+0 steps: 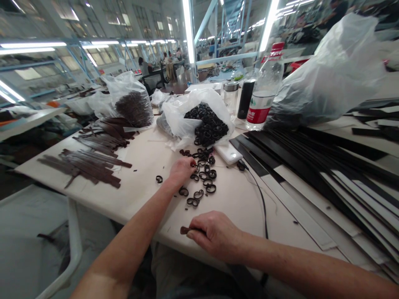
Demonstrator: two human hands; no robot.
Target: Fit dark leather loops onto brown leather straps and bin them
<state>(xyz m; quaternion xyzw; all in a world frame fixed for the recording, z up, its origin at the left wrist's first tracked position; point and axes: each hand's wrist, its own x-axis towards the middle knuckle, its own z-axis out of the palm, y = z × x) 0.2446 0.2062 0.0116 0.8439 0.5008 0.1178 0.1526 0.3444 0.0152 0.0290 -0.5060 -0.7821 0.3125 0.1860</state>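
Note:
My left hand (182,170) reaches into a loose group of small black strap loops (208,182) on the table. Its fingertips are pinched together at one black loop (196,167), partly hidden by the fingers. Closer to the front edge, my right hand (215,232) is closed around a short brown strip (184,230); the rounded end sticks out past the thumb and the rest is inside the fist. Behind the group, a white plastic bag (177,120) lies with its mouth open, full of more black loops (210,124).
Brown strips (90,164) lie in piles at left. Long black strips (299,153) and white ones (299,207) spread at right. A white power bank (229,153) has a black cable (263,199). Behind stand a plastic bottle (263,95), a dark flask (247,99) and a glass jar (231,99).

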